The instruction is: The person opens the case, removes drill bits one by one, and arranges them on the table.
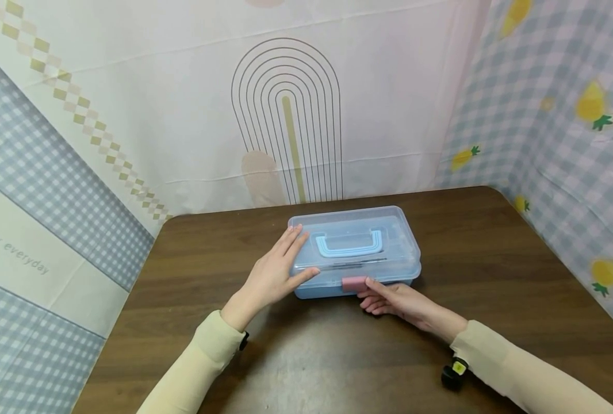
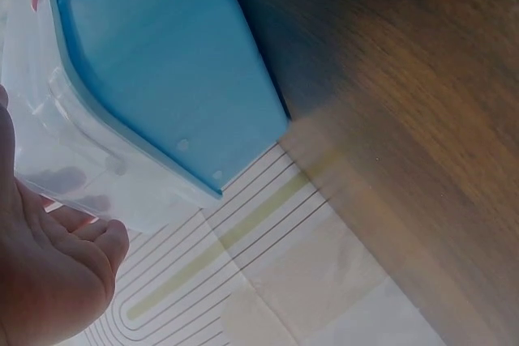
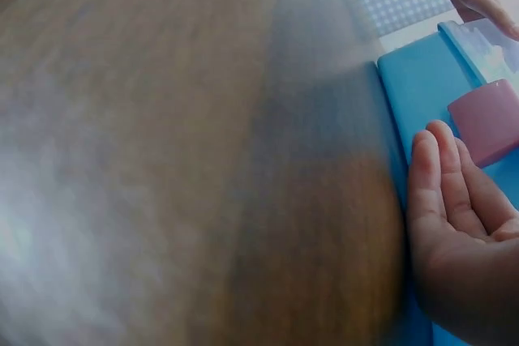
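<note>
A blue plastic box with a translucent lid sits lid-down on the brown table, with a light blue handle lying flat on top. My left hand rests on the lid's left end, its fingers spread. At the front, my right hand pinches the right end of a pink latch, thumb over it and fingers below. Several extended fingers lie by the blue front wall in the right wrist view; the thumb is out of sight there. A dark, slender item shows dimly through the lid.
Brown wooden table surrounds the box. A patterned white cloth hangs behind the far edge. Blue checked cloth hangs at the right, with more at the left. Both wrists carry dark straps.
</note>
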`<state>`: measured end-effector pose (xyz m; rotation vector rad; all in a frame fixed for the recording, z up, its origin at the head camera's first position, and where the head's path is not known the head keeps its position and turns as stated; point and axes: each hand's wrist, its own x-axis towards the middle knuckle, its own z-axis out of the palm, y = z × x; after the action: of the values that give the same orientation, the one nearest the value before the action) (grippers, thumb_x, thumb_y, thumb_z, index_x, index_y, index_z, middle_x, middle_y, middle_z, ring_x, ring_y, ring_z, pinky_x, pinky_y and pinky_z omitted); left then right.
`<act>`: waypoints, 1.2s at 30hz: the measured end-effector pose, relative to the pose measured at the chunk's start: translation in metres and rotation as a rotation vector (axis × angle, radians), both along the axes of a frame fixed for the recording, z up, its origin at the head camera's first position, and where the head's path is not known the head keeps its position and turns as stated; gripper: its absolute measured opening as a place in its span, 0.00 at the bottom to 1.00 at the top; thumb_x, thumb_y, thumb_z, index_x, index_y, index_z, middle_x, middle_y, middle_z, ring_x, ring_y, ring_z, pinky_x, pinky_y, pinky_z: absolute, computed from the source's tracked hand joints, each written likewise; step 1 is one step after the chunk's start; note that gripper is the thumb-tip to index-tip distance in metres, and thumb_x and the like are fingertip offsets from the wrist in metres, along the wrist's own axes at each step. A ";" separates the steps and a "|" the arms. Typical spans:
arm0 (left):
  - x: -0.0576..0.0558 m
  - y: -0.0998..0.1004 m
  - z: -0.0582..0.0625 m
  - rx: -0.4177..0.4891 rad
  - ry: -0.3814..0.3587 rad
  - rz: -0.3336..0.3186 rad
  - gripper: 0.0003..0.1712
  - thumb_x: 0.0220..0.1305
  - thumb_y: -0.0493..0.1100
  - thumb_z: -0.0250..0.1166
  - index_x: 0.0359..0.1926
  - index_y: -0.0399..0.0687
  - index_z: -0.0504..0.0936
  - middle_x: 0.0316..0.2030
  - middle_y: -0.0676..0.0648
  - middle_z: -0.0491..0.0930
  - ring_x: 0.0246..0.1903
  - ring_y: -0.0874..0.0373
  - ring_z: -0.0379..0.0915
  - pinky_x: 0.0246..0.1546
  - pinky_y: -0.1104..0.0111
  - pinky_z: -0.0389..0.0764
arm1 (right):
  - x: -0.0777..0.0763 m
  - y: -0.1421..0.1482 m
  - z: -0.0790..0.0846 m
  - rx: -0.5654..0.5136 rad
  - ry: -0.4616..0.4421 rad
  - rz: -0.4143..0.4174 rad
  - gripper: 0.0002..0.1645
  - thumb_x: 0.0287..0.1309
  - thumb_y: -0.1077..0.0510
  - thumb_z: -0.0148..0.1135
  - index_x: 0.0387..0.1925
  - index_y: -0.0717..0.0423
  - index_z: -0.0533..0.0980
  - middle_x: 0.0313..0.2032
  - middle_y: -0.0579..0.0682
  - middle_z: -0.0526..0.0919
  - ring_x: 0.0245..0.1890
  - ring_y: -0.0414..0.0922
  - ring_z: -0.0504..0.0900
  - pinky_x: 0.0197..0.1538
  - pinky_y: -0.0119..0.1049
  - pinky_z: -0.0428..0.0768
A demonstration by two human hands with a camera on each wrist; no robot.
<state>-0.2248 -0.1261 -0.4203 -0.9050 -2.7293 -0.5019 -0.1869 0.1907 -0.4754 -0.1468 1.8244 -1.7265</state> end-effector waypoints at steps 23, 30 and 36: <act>0.002 0.002 -0.001 0.039 -0.047 0.018 0.48 0.69 0.72 0.54 0.78 0.49 0.59 0.78 0.48 0.51 0.78 0.56 0.40 0.63 0.51 0.73 | 0.004 -0.006 -0.005 -0.028 -0.025 -0.049 0.41 0.75 0.36 0.48 0.60 0.73 0.74 0.44 0.55 0.85 0.44 0.43 0.84 0.46 0.35 0.83; 0.002 0.002 0.000 0.024 -0.036 0.023 0.48 0.69 0.72 0.54 0.78 0.48 0.59 0.78 0.47 0.51 0.78 0.55 0.41 0.64 0.53 0.71 | 0.005 -0.008 0.001 -0.038 0.018 -0.047 0.40 0.76 0.38 0.47 0.54 0.75 0.77 0.45 0.57 0.86 0.43 0.45 0.86 0.47 0.36 0.83; 0.001 0.002 -0.001 0.019 -0.047 0.025 0.48 0.69 0.71 0.54 0.78 0.49 0.58 0.79 0.48 0.50 0.78 0.56 0.40 0.64 0.53 0.71 | 0.003 -0.003 0.006 -0.063 -0.005 0.001 0.40 0.76 0.37 0.46 0.54 0.74 0.76 0.44 0.55 0.86 0.44 0.46 0.87 0.47 0.36 0.83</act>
<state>-0.2236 -0.1236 -0.4209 -0.8641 -2.7698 -0.5504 -0.1843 0.1873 -0.4691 -0.1692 1.7674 -1.7824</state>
